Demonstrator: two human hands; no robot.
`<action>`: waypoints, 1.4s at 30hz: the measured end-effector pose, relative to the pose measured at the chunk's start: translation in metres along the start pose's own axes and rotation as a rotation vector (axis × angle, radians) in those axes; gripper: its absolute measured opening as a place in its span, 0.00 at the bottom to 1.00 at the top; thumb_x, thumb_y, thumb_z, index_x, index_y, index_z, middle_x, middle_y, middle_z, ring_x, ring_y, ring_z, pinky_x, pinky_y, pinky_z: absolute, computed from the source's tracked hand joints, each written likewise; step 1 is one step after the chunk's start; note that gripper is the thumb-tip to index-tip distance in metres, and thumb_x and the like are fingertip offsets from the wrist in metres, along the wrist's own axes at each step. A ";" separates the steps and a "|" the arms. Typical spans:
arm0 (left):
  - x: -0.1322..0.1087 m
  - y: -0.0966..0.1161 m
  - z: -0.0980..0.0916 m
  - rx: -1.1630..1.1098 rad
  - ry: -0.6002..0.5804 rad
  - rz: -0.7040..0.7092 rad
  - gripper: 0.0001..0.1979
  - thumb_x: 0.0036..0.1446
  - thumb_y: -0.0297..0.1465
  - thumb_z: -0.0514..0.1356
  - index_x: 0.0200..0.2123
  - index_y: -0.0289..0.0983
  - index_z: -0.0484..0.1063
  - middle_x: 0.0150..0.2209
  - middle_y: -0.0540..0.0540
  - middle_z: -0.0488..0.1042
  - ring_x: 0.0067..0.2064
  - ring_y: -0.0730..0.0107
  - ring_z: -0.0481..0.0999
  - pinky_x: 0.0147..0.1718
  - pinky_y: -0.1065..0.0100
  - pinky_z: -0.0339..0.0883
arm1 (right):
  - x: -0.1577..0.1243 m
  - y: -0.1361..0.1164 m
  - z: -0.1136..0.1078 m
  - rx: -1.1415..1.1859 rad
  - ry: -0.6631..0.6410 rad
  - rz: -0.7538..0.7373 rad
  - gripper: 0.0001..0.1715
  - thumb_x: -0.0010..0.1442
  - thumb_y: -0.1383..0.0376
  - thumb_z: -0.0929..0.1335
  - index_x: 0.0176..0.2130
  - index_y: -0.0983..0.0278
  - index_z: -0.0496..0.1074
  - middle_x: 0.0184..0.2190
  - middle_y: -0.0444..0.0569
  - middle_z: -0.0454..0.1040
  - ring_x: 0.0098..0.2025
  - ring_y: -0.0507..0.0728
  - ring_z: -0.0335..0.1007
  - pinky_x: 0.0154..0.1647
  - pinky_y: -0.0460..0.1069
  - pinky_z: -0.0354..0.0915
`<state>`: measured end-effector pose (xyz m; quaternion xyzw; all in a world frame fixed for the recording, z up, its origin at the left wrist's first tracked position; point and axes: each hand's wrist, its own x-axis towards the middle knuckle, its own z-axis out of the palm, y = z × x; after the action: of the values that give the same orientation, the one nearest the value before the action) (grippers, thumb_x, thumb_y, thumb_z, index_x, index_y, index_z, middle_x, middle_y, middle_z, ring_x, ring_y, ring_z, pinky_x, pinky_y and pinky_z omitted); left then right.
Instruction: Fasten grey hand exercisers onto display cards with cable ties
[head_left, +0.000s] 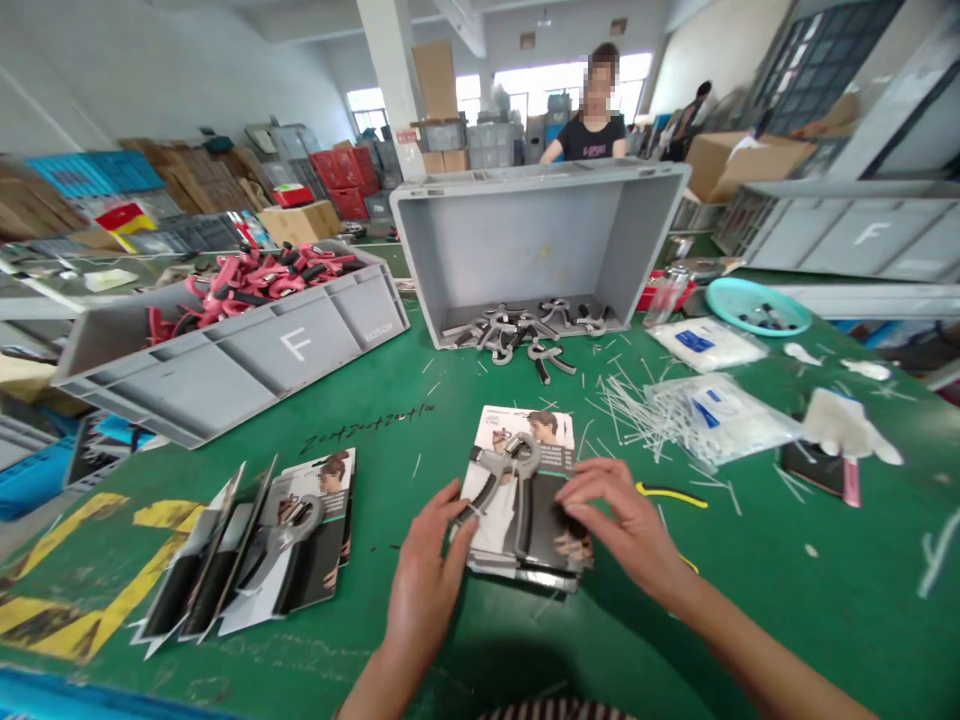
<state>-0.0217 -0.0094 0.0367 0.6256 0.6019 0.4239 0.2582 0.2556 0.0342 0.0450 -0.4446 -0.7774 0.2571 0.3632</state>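
Observation:
A grey and black hand grip strengthener [517,490] lies on a small stack of printed backing cards [491,425] in front of me. My left hand [427,560] is at the stack's left edge, its thumb and fingers closed about the end of the left handle. Over the right edge of the cards is my right hand [626,525], its fingertips drawn together; whatever they hold, if anything, is hidden. To the left, several carded grip strengtheners [289,550] rest on the table, some standing on edge and leaning.
A grey crate [540,240] lies on its side, loose grip strengtheners [517,330] spilling from it. Another crate [300,345] holds red ones. White cable ties [637,410], plastic bags [716,415], yellow-handled pliers [675,494], a glove [847,425] and a turquoise tray [727,295] are at right. A person [596,125] stands beyond.

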 end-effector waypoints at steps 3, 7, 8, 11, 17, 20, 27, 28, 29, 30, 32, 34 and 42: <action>0.007 0.007 -0.027 -0.379 0.050 -0.327 0.17 0.61 0.43 0.60 0.46 0.37 0.73 0.56 0.39 0.73 0.53 0.56 0.74 0.51 0.59 0.68 | -0.043 0.074 -0.037 -0.494 0.007 0.205 0.37 0.57 0.43 0.69 0.57 0.62 0.67 0.60 0.61 0.65 0.61 0.74 0.57 0.57 0.70 0.56; 0.020 0.021 -0.040 -0.830 0.030 -0.582 0.24 0.56 0.42 0.65 0.50 0.33 0.71 0.44 0.42 0.78 0.38 0.67 0.77 0.34 0.71 0.70 | -0.075 0.147 -0.066 -0.737 -0.232 0.325 0.51 0.49 0.42 0.71 0.61 0.69 0.65 0.56 0.72 0.67 0.54 0.80 0.65 0.46 0.72 0.63; 0.023 0.024 -0.038 -0.891 -0.042 -0.600 0.23 0.55 0.40 0.66 0.50 0.32 0.72 0.41 0.42 0.78 0.35 0.70 0.76 0.32 0.72 0.69 | -0.075 0.153 -0.069 -0.697 -0.263 0.319 0.45 0.51 0.44 0.71 0.58 0.69 0.68 0.51 0.70 0.70 0.50 0.77 0.68 0.46 0.69 0.65; 0.027 0.033 -0.027 -0.990 -0.306 -0.587 0.20 0.57 0.38 0.65 0.48 0.31 0.74 0.36 0.44 0.75 0.29 0.74 0.71 0.26 0.74 0.67 | -0.066 0.142 -0.076 -0.373 -0.313 0.415 0.26 0.58 0.49 0.67 0.45 0.66 0.75 0.38 0.61 0.75 0.38 0.67 0.73 0.43 0.61 0.69; 0.024 0.039 -0.003 -0.824 -0.298 -0.508 0.26 0.52 0.38 0.68 0.51 0.33 0.67 0.32 0.49 0.73 0.24 0.78 0.67 0.17 0.78 0.55 | -0.056 0.076 -0.066 0.543 -0.201 0.683 0.26 0.66 0.48 0.59 0.49 0.61 0.72 0.35 0.55 0.76 0.26 0.58 0.69 0.26 0.54 0.68; 0.024 0.038 0.007 -0.695 -0.274 -0.487 0.31 0.49 0.36 0.70 0.54 0.35 0.63 0.38 0.47 0.77 0.26 0.76 0.71 0.20 0.76 0.59 | -0.041 0.040 -0.054 0.386 -0.213 0.562 0.26 0.65 0.49 0.62 0.55 0.61 0.68 0.38 0.54 0.75 0.30 0.59 0.70 0.27 0.53 0.69; 0.021 0.032 0.014 -0.642 -0.217 -0.464 0.30 0.51 0.34 0.67 0.55 0.34 0.63 0.44 0.43 0.78 0.35 0.69 0.76 0.33 0.70 0.68 | 0.006 0.003 -0.036 -0.633 -0.275 -0.102 0.41 0.59 0.68 0.62 0.69 0.52 0.54 0.53 0.58 0.69 0.49 0.71 0.64 0.48 0.68 0.64; 0.021 0.032 0.013 -0.650 -0.220 -0.462 0.29 0.51 0.34 0.67 0.55 0.34 0.64 0.44 0.43 0.77 0.34 0.69 0.76 0.33 0.70 0.68 | 0.008 0.003 -0.035 -0.714 -0.263 -0.144 0.43 0.58 0.70 0.61 0.69 0.53 0.53 0.52 0.60 0.69 0.49 0.72 0.64 0.46 0.68 0.64; 0.020 0.032 0.013 -0.659 -0.225 -0.462 0.29 0.52 0.34 0.67 0.55 0.34 0.64 0.43 0.44 0.77 0.32 0.71 0.75 0.32 0.70 0.67 | 0.009 0.003 -0.034 -0.776 -0.250 -0.173 0.43 0.57 0.72 0.60 0.70 0.54 0.53 0.52 0.61 0.69 0.48 0.72 0.64 0.45 0.68 0.64; 0.020 0.032 0.012 -0.667 -0.236 -0.462 0.28 0.52 0.34 0.66 0.55 0.34 0.64 0.42 0.45 0.77 0.31 0.72 0.74 0.30 0.71 0.67 | 0.010 0.002 -0.033 -0.828 -0.243 -0.194 0.43 0.57 0.73 0.59 0.70 0.55 0.53 0.52 0.62 0.69 0.48 0.73 0.64 0.44 0.68 0.64; 0.020 0.032 0.012 -0.670 -0.250 -0.460 0.27 0.53 0.35 0.66 0.55 0.35 0.63 0.39 0.47 0.76 0.27 0.75 0.72 0.27 0.73 0.65 | 0.011 -0.003 -0.034 -0.919 -0.235 -0.228 0.43 0.58 0.75 0.57 0.69 0.56 0.54 0.52 0.62 0.69 0.48 0.73 0.64 0.44 0.67 0.64; 0.020 0.031 0.011 -0.657 -0.259 -0.461 0.27 0.54 0.35 0.65 0.55 0.35 0.62 0.38 0.48 0.75 0.25 0.77 0.70 0.22 0.75 0.63 | 0.013 -0.011 -0.037 -0.997 -0.239 -0.250 0.43 0.58 0.77 0.56 0.70 0.56 0.53 0.52 0.62 0.69 0.48 0.72 0.65 0.44 0.66 0.64; 0.020 0.029 0.013 -0.670 -0.305 -0.425 0.25 0.56 0.40 0.64 0.52 0.36 0.61 0.31 0.51 0.73 0.21 0.75 0.70 0.12 0.76 0.60 | 0.040 -0.037 -0.041 -0.988 -0.431 -0.274 0.27 0.57 0.67 0.68 0.57 0.61 0.67 0.45 0.57 0.71 0.46 0.69 0.67 0.42 0.60 0.65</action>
<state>0.0033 0.0082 0.0587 0.4246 0.5012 0.4360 0.6151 0.2555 0.0553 0.1099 -0.3943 -0.9129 -0.1023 -0.0258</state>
